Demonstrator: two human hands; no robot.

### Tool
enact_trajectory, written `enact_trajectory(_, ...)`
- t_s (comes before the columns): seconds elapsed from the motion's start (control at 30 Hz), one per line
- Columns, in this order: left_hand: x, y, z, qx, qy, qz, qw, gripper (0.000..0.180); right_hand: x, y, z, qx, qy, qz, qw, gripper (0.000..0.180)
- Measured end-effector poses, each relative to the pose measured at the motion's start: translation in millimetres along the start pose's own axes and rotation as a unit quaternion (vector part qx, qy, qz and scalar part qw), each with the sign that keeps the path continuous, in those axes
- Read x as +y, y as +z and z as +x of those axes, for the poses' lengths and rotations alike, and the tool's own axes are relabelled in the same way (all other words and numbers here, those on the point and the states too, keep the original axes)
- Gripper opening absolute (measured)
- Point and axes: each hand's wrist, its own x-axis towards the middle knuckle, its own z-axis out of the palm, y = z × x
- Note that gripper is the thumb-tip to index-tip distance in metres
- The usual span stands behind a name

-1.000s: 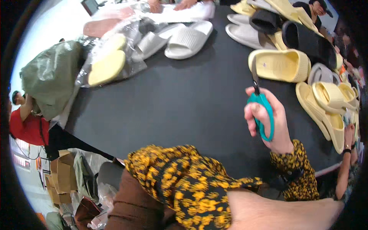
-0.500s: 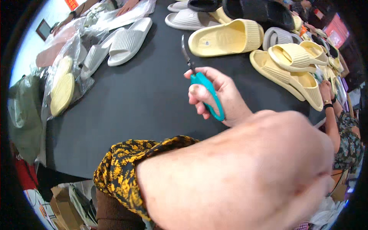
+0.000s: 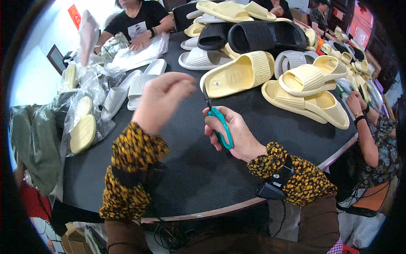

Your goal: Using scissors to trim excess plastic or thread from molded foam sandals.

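My right hand [image 3: 237, 133] is closed around teal-handled snips [image 3: 223, 127]. Their dark, slightly curved blade points up, its tip by the toe of a yellow slipper [image 3: 237, 78]. My left hand [image 3: 158, 103] is raised over the table to the left of the snips. Its fingers look bent but are smeared by motion, and whether anything is in them cannot be made out. Just beyond that hand, a pair of grey slippers [image 3: 112, 99] lies on the table, partly covered by it.
Black slippers [image 3: 270, 36] and more yellow slippers [image 3: 315, 78] are heaped on the dark table [image 3: 182, 182]. Clear plastic bags [image 3: 101, 120] with yellow slippers lie at the left. Across the table sits a person in black [image 3: 146, 21]; another person's arm [image 3: 366, 135] rests at the right.
My left hand, large and close to the camera before, has come down and left over the table. The view has tilted upward. My right hand still holds the snips.
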Motion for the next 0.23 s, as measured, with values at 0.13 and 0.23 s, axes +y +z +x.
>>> enact_trajectory(0.13,-100,-82,24,0.215,-0.005,0.255,0.943,0.025,1,3,-2,-0.002,-0.004,0.003,1.000,0.038)
enact_trajectory(0.23,-166,-157,19,0.227,-0.117,0.434,0.864,0.035,-2,14,-4,-0.018,0.017,-0.027,0.999,0.035)
